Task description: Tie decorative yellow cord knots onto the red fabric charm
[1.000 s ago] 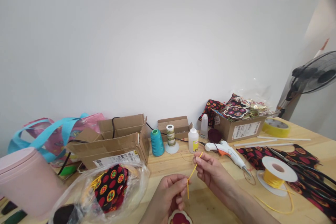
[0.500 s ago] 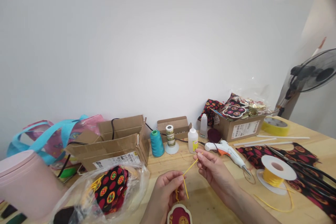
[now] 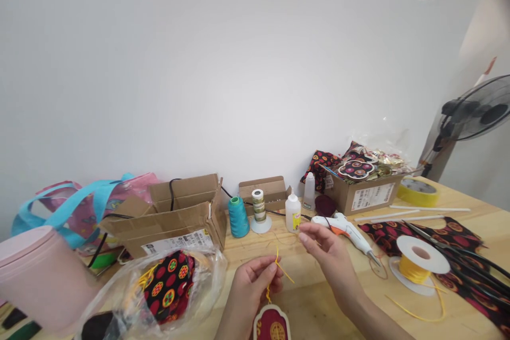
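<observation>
My left hand (image 3: pixel 258 282) pinches a thin yellow cord (image 3: pixel 285 272) between thumb and fingertips. Two loose cord ends stick out above the pinch, one upward and one down to the right. Below the hand the cord runs twisted to a scalloped red pendant (image 3: pixel 274 324) with a pale border and a gold emblem, cut off by the lower picture edge. To the right, my right hand (image 3: pixel 327 257) is raised with fingers apart and holds nothing. It is nearest to a white glue bottle (image 3: pixel 293 213) and a white glue gun (image 3: pixel 346 231) behind it.
On the right lie a spool of yellow cord (image 3: pixel 416 265), black scissors (image 3: pixel 458 255) and patterned fabric (image 3: pixel 378 234). A filled cardboard box (image 3: pixel 366 196) stands behind. Leftward are teal thread (image 3: pixel 238 218), an open box (image 3: pixel 167 223), a plastic bag of pouches (image 3: pixel 207 281) and a pink container (image 3: pixel 40 276).
My right hand has let go of the yellow cord end it held taut, and its fingers have opened. The freed end now stands loose above my left hand, which keeps its pinch.
</observation>
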Demonstrator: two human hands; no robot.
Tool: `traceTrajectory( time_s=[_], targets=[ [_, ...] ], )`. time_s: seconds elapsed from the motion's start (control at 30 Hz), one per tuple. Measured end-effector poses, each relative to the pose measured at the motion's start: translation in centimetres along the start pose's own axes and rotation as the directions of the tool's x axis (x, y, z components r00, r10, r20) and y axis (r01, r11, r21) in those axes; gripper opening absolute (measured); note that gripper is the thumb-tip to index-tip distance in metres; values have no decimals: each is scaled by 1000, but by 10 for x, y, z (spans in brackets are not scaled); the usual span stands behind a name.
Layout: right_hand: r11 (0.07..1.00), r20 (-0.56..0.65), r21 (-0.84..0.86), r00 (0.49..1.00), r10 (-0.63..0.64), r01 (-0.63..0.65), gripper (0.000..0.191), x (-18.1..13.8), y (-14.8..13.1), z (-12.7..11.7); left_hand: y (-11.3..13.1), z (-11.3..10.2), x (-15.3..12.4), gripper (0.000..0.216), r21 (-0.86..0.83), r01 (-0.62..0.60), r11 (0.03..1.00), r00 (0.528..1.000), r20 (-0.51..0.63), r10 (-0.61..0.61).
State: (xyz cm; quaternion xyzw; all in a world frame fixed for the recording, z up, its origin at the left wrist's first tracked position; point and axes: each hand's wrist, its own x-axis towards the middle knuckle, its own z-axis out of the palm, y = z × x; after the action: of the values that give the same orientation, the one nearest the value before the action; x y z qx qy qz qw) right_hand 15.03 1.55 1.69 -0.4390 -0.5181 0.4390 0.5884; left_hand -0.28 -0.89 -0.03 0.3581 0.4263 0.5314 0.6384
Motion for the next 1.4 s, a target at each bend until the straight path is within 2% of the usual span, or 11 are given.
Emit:
traceTrajectory(
  time_s=[0.07, 0.17, 0.27, 0.43, 0.67, 0.93, 1.1, 1.27, 1.4],
  targets=[
    [973, 141, -191, 985, -102, 128, 11, -2, 2, 3, 0, 1, 1, 24, 110, -55, 992, 998, -13, 56],
    [868, 303, -390, 933, -196, 309, 11, -5, 6, 6, 1, 4, 0, 30, 245, -126, 961, 991, -3, 131],
    [800, 355, -453, 903, -244, 394, 9, -8, 8, 7, 0, 5, -2, 29, 323, -172, 931, 985, 39, 168],
    [765, 401, -466, 877, -265, 444, 7, -8, 9, 7, -4, 2, -1, 28, 361, -185, 914, 983, 74, 170],
    [752, 428, -481, 869, -248, 451, 9, -9, 8, 6, -7, 2, -1, 29, 429, -195, 882, 981, 71, 182],
    [831, 468, -443, 878, -106, 336, 11, -9, 10, 7, -4, 3, 0, 29, 404, -176, 897, 984, 47, 172],
    [856, 459, -412, 883, -102, 313, 14, -6, 12, 5, -1, 4, 0, 22, 399, -163, 902, 982, -19, 186],
    [888, 422, -390, 905, -62, 242, 14, -8, 10, 7, 3, 5, -1, 19, 309, -147, 940, 987, -12, 158],
    [882, 479, -391, 877, -48, 262, 17, -10, 7, 8, 6, 5, -2, 17, 259, -136, 956, 989, -27, 148]
  ],
)
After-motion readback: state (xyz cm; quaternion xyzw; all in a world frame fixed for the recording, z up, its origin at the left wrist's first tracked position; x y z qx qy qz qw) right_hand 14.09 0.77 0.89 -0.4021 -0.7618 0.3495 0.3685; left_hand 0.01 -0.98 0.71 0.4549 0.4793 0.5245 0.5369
